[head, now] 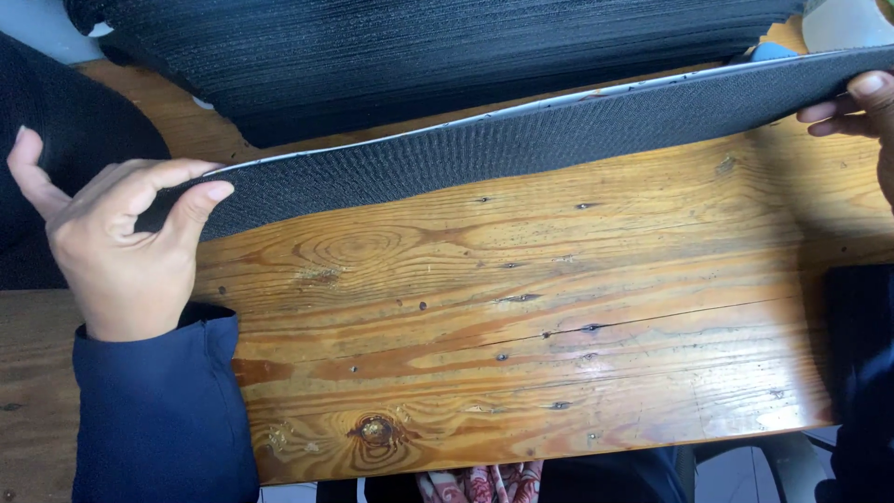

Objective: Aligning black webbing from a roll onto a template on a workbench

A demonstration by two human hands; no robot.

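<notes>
Strip [521, 140] of dark textured fabric is held stretched across the wooden tabletop [521, 317], in front of a stack [419, 56] of similar black material. Left hand [112, 233] fingers are pinched on its left end; right hand [861, 107] fingers are clamped on the right end.

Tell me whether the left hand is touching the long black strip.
Touching. The head view shows the left hand pinching the end of the black strip between thumb and fingers, with no gap.
</notes>
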